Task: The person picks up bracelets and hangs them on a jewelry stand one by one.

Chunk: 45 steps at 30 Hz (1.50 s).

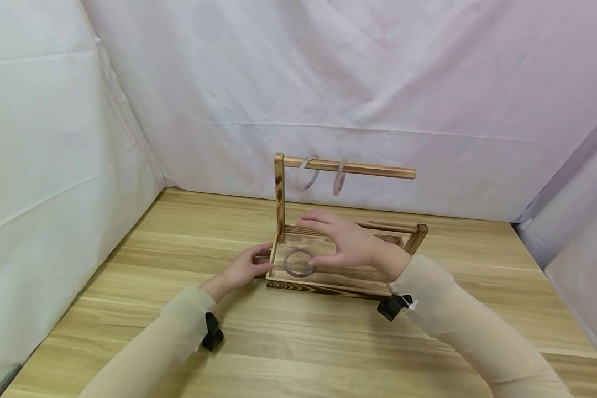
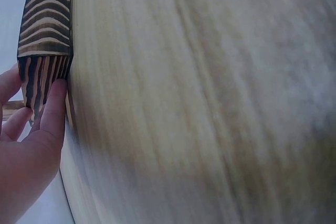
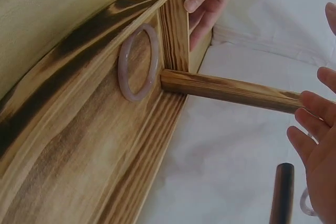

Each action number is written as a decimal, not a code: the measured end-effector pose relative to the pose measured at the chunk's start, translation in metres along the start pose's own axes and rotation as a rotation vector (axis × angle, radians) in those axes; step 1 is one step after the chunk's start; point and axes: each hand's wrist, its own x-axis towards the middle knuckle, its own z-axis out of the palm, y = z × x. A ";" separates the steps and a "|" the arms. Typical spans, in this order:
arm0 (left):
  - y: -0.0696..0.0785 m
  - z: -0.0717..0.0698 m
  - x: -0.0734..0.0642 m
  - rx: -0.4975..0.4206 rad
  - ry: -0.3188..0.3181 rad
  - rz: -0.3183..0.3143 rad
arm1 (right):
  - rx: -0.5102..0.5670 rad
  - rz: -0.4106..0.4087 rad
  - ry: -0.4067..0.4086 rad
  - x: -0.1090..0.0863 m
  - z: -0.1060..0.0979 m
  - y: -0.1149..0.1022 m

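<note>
A wooden jewelry stand (image 1: 323, 291) with a shallow tray base sits on the table. At its left end my left hand (image 1: 244, 267) holds the end wall, with fingertips against the striped wood (image 2: 44, 74) at the corner. A pale purple bangle (image 3: 122, 72) lies inside the tray near that end. My right hand (image 1: 345, 243) hovers over the tray, fingers spread and holding nothing; its thumb appears close to the bangle's right side in the head view. Two more bangles, a paler one (image 1: 300, 185) and a pinkish one (image 1: 338, 185), hang from the upper bar (image 1: 378, 169).
An upright post (image 1: 279, 193) carries the upper bar, whose right end is free. A lower bar (image 1: 393, 227) runs behind my right hand to a short slanted post (image 1: 415, 239). Wood-grain tabletop (image 1: 288, 342) surrounds the stand, with white cloth (image 1: 239, 83) hanging behind and at the sides.
</note>
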 end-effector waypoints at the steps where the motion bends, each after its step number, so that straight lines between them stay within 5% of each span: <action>1: 0.000 0.000 0.000 0.000 0.001 0.003 | 0.002 0.009 -0.008 0.001 0.002 0.000; 7: -0.002 0.002 0.002 -0.010 -0.007 0.007 | 0.006 0.063 -0.050 0.001 0.011 0.001; 14: 0.000 0.002 0.002 -0.026 -0.017 0.015 | -0.043 0.032 -0.031 0.003 0.026 0.007; 22: 0.001 0.003 0.002 -0.024 -0.011 0.013 | -0.030 0.156 -0.127 0.003 0.040 0.013; 45: 0.002 0.006 -0.001 -0.042 -0.027 0.021 | -0.016 0.245 -0.240 0.010 0.074 0.029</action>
